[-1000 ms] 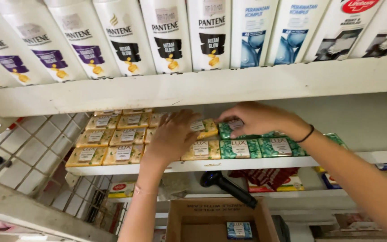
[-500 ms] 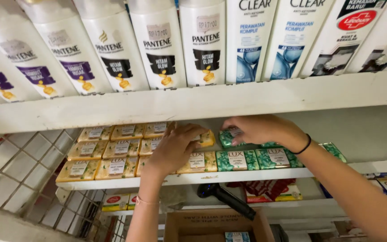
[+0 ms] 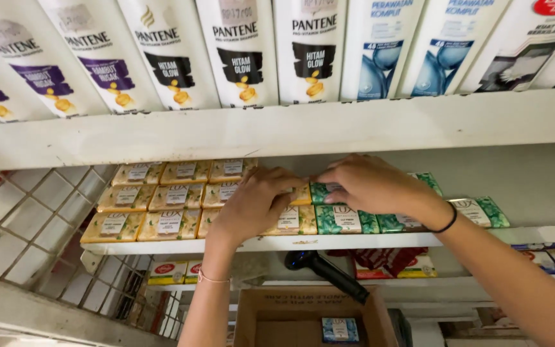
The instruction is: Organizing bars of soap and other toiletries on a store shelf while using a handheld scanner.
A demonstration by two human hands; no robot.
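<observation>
Rows of gold soap boxes (image 3: 155, 209) lie flat on the left part of a white shelf (image 3: 258, 244). Green soap boxes (image 3: 345, 220) lie to their right. My left hand (image 3: 255, 204) reaches up from below, its fingers curled on a gold soap box (image 3: 298, 193) in the back row, where gold meets green. My right hand (image 3: 370, 183), with a black band on the wrist, comes from the right and presses its fingertips on a green soap box (image 3: 321, 190) right beside it. The fingertips of both hands nearly touch.
White shampoo bottles (image 3: 242, 51) stand along the upper shelf. Below the soap shelf a black handheld device (image 3: 329, 273) lies near red packs (image 3: 380, 260). An open cardboard box (image 3: 309, 318) holds a blue soap box (image 3: 340, 329). A wire rack (image 3: 97, 289) is at lower left.
My hands have drawn together at the line between gold and green boxes. The right hand slid left and the left hand reached further back. The view has moved closer.
</observation>
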